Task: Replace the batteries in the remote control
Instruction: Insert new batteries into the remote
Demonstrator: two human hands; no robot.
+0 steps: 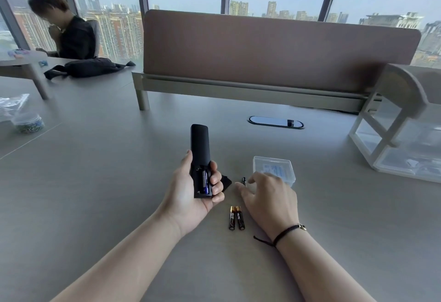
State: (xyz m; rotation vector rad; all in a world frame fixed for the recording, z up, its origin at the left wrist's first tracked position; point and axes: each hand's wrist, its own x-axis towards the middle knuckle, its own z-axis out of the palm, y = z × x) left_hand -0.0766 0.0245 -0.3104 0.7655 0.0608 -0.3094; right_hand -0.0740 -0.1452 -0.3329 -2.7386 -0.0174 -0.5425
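My left hand (191, 196) grips a black remote control (200, 144), back side up, with its battery bay uncovered. One blue battery (205, 182) lies in the bay's right slot; the left slot looks empty. The black battery cover (226, 181) lies on the table just right of that hand. My right hand (267, 196) hovers palm down over the table, fingers spread, its fingertips beside a small dark battery (244, 180). Two black-and-gold batteries (236, 217) lie side by side between my hands.
A clear plastic box (274, 167) sits behind my right hand. A white organiser (393, 132) stands at the right, a brown desk divider (262, 49) at the back, an oval cable port (275, 122) beyond the remote. At far left sits a person (64, 29), near a bead jar (28, 123).
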